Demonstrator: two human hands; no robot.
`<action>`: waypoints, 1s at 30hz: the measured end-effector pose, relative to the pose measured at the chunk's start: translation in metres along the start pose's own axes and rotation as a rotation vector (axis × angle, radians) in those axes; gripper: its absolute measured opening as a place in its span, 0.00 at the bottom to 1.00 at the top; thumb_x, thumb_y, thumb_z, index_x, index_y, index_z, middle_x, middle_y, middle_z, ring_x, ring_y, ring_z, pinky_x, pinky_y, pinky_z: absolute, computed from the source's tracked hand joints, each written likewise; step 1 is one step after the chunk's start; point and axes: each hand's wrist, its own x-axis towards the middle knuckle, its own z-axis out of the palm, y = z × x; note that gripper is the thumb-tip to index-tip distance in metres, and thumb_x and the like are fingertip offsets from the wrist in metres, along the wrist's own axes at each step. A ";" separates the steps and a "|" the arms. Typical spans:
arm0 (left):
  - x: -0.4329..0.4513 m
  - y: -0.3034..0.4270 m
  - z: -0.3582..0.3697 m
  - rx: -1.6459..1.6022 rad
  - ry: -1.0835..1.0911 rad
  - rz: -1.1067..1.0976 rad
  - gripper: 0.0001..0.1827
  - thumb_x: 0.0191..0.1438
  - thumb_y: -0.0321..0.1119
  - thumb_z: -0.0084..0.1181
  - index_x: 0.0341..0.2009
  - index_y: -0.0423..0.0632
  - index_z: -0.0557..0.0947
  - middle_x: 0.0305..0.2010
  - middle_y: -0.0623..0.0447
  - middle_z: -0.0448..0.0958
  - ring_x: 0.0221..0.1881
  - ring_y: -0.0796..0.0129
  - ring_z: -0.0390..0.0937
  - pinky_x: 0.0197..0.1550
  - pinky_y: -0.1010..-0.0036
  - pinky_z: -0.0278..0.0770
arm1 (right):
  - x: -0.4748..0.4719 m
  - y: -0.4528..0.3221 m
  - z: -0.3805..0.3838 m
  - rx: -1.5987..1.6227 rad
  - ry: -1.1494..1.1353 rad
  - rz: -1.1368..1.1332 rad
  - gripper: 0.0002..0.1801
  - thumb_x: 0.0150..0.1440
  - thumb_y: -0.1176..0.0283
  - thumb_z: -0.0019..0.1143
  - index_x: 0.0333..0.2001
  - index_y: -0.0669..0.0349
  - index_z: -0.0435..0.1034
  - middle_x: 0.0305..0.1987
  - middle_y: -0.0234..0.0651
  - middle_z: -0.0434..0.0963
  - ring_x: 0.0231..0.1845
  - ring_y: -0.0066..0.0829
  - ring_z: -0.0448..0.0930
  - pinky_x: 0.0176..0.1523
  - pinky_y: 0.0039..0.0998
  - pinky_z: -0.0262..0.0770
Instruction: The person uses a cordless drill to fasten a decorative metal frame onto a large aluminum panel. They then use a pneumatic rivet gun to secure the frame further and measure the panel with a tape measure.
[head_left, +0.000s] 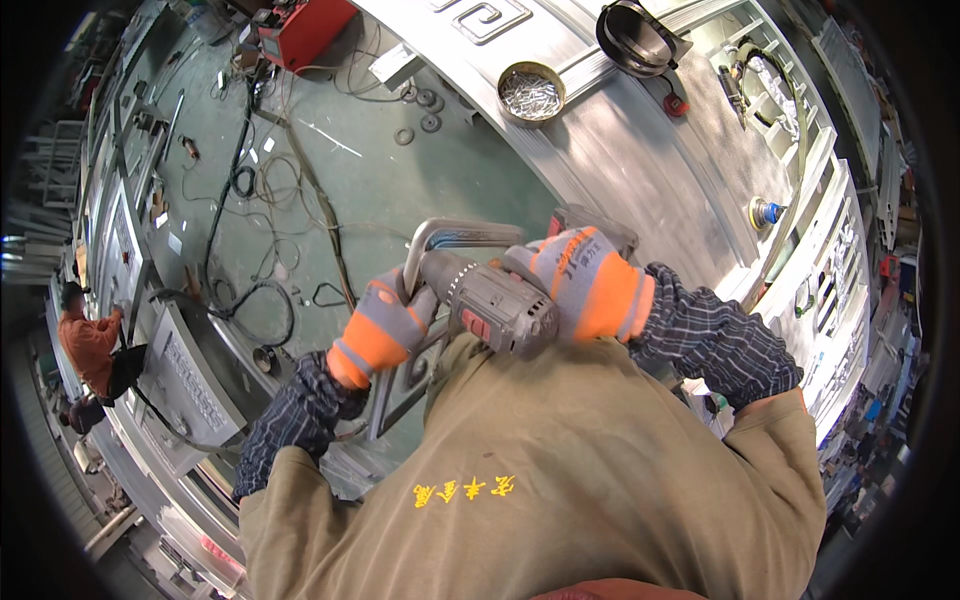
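My right hand (581, 281), in an orange and grey work glove, is shut around the grip of a cordless drill (499, 304). The drill lies across the front of my body, its numbered chuck collar toward the left and its battery (600, 225) beyond my right hand. My left hand (386, 322), gloved alike, closes on one leg of a bent metal handle (454, 232) just beside the chuck. The handle's long side runs past the drill toward my right hand. My left fingers partly hide the chuck's front, so any bit there cannot be seen.
A round tin of rivets (531, 96) and a dark visor-like item (637, 41) rest on the metal door panel (622, 165). Cables (247, 300) and grinding discs (429, 112) lie on the green floor. A red machine (304, 34) stands beyond. Another person (90, 345) works at far left.
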 end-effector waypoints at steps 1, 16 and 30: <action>0.000 0.002 0.001 -0.022 -0.016 0.036 0.11 0.59 0.32 0.55 0.41 0.37 0.80 0.32 0.43 0.83 0.34 0.63 0.81 0.37 0.65 0.77 | -0.001 -0.001 -0.001 -0.022 0.002 0.002 0.22 0.49 0.61 0.67 0.43 0.59 0.69 0.36 0.40 0.79 0.41 0.43 0.83 0.42 0.38 0.77; 0.001 -0.037 -0.073 -0.448 0.286 -0.103 0.14 0.64 0.38 0.56 0.41 0.38 0.83 0.19 0.60 0.69 0.18 0.77 0.66 0.22 0.77 0.64 | -0.037 0.040 0.010 0.481 0.422 0.166 0.25 0.55 0.75 0.65 0.57 0.64 0.70 0.50 0.39 0.82 0.47 0.28 0.83 0.49 0.29 0.79; -0.023 -0.073 -0.062 -0.480 0.226 0.316 0.16 0.67 0.40 0.54 0.46 0.37 0.79 0.27 0.50 0.78 0.29 0.63 0.79 0.33 0.67 0.78 | 0.070 0.094 0.030 1.197 0.436 0.124 0.28 0.60 0.59 0.65 0.59 0.61 0.67 0.56 0.44 0.77 0.53 0.32 0.80 0.57 0.35 0.80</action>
